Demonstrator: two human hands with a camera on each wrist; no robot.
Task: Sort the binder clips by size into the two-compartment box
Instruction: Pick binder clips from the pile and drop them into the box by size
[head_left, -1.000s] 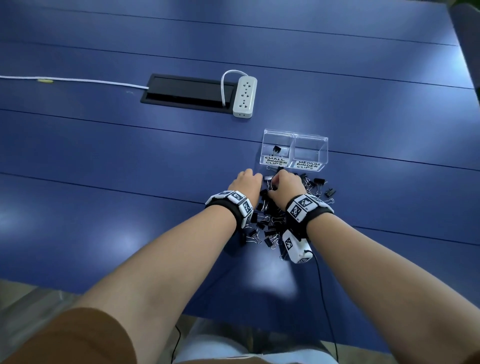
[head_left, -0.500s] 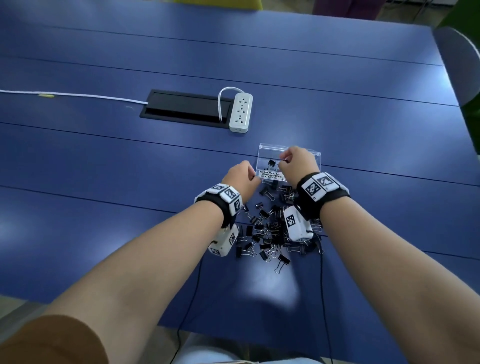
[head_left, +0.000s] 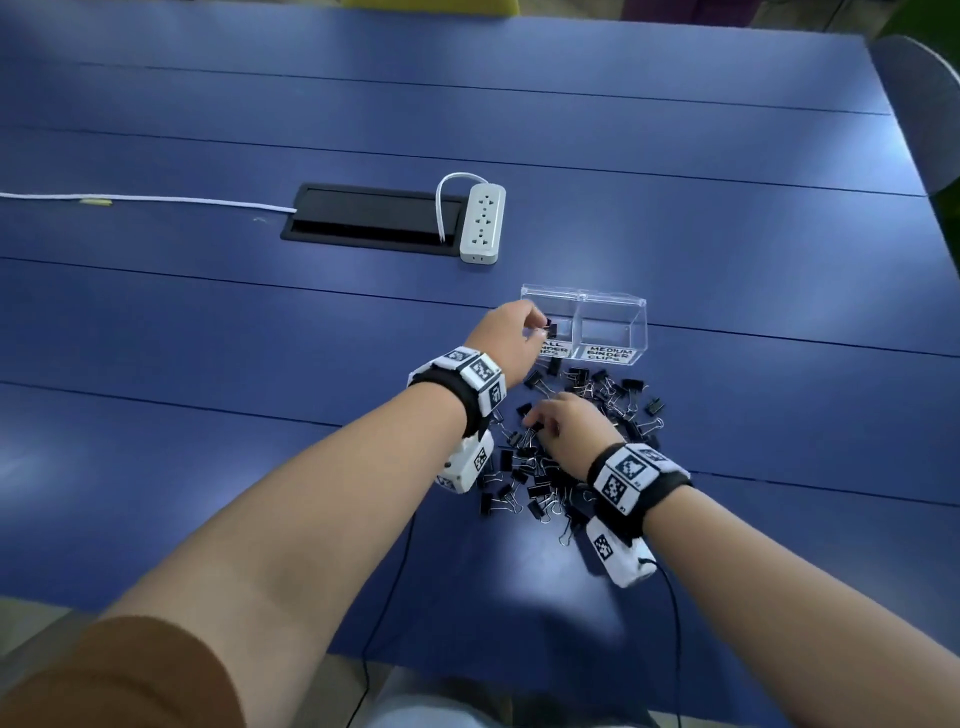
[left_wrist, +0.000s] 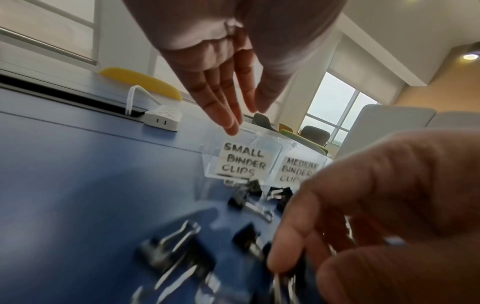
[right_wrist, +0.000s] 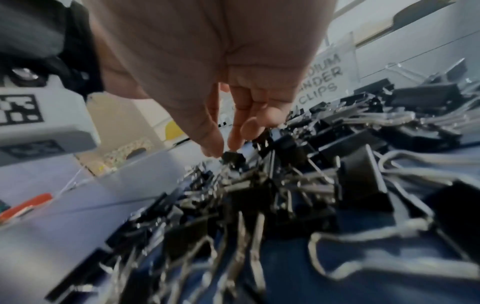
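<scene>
Reaching up to the clear two-compartment box (head_left: 584, 322) right of centre in the head view, the left hand (head_left: 506, 338) is seen at the box's left compartment, the one labelled for small binder clips. In the head view a small black clip (head_left: 550, 328) shows right at the fingertips, over that compartment; whether it is still pinched cannot be told. In the left wrist view the fingers (left_wrist: 223, 107) are extended and nearly straight above the small-clips label, with nothing visible between them.

Lower in the head view, the right hand (head_left: 569, 431) is lowered onto the pile of binder clips (head_left: 571, 447), which is spread on the blue table (head_left: 208, 338) just below the box. In the right wrist view its thumb and forefinger are brought together at the top of one small black clip (right_wrist: 232, 159) at the centre of the frame, that clip lying on the heap; the other fingers are loosely curled beside them. The right compartment, marked for medium clips, is seen with nothing showing in it.

Towards the upper centre, a white power strip (head_left: 483, 221) is laid beside a black cable hatch (head_left: 371, 218).
</scene>
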